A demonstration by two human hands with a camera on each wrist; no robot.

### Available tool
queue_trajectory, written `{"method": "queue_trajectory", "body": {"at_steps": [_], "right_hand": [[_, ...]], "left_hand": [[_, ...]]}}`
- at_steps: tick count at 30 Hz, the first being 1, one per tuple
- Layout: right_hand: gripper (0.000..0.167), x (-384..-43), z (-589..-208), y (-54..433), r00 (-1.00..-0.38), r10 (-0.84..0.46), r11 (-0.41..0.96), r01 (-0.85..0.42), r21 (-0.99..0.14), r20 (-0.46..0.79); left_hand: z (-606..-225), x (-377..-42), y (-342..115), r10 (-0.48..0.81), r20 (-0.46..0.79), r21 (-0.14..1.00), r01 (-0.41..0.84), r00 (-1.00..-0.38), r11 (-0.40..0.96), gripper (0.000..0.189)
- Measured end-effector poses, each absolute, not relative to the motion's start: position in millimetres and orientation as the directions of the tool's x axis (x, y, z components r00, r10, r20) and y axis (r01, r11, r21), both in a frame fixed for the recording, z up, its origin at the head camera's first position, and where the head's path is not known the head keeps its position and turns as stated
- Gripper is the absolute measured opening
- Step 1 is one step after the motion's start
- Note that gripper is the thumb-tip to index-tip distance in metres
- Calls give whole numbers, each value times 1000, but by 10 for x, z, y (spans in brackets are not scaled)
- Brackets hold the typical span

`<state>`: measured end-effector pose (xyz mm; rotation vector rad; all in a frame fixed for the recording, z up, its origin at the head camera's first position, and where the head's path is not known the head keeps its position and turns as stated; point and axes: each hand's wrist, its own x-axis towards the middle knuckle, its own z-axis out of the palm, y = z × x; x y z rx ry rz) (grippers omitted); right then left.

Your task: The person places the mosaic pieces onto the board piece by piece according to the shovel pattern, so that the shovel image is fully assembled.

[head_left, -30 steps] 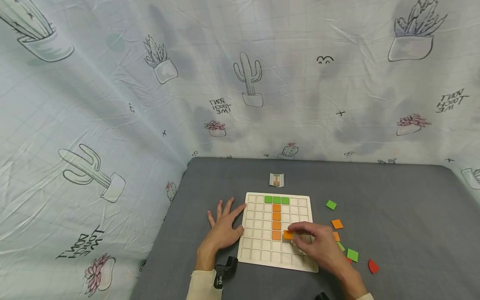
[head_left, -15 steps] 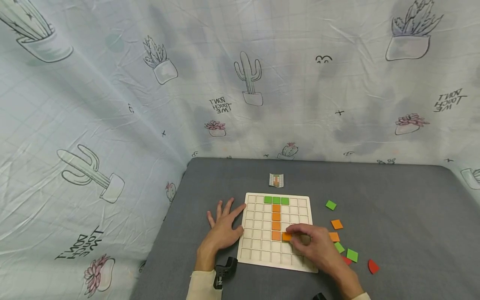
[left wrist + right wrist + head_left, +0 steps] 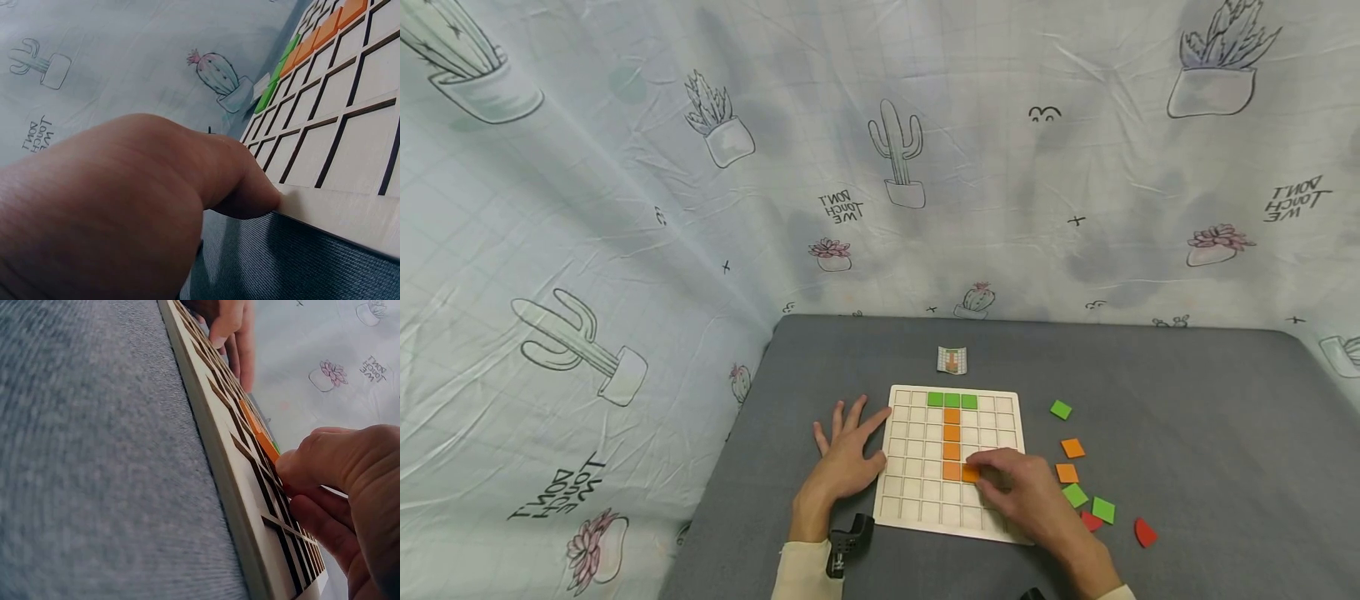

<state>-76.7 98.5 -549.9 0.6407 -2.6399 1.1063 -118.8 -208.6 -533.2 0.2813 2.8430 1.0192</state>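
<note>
A pale wooden grid board point(image 3: 917, 510) lies on the dark grey table. Three green square tiles point(image 3: 952, 400) fill part of its far row, and a column of orange square tiles point(image 3: 952, 433) runs toward me below the middle one. My right hand point(image 3: 1026, 492) holds another orange tile point(image 3: 970, 473) between thumb and fingers, at the cell right of the column's nearest tile. How deep it sits in that cell I cannot tell. With fingers spread, my left hand point(image 3: 844, 467) touches the board's left edge; in the left wrist view its thumb point(image 3: 244, 181) meets the rim.
Loose green tiles point(image 3: 1103, 510), orange tiles point(image 3: 1072, 448) and red pieces point(image 3: 1145, 532) lie right of the board, some close to the right forearm. Beyond the board's far edge is a small picture card point(image 3: 952, 360). A cactus-print cloth point(image 3: 992, 183) hangs behind the table.
My right hand has moved slightly left, bringing its orange tile against the column's nearest tile and lower onto the board. The left hand stays put.
</note>
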Motion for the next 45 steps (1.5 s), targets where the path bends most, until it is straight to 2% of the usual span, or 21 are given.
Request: {"method": "queue_trajectory", "body": {"at_steps": [17,24,32,39,45], "right_hand": [[42,-754,-5489,958,-895,-289,674,-442,-592,339],[41,-749,-5459,1040,-901,-247,615,-431,-660,357],[42,-773,-5285,1383,-875,-258,538,-482,-692,409],[36,-739,-5166,1858,-904,-285,560,-427,-710,319],[38,-700,-5113,2252,-917,-260,568,-398,-720,301]], "left_hand": [[-5338,-1190,-2095,212,-37,643,140,-977,753,72],[-5331,-1188,-2096,213,-46,646,134,-976,752,71],[-5311,-1177,-2087,208,-50,645,127,-977,753,71],[-5306,-1170,-2086,218,-55,651,131,-974,748,71],[-5308,-1174,-2091,216,-48,652,133,-975,747,71]]}}
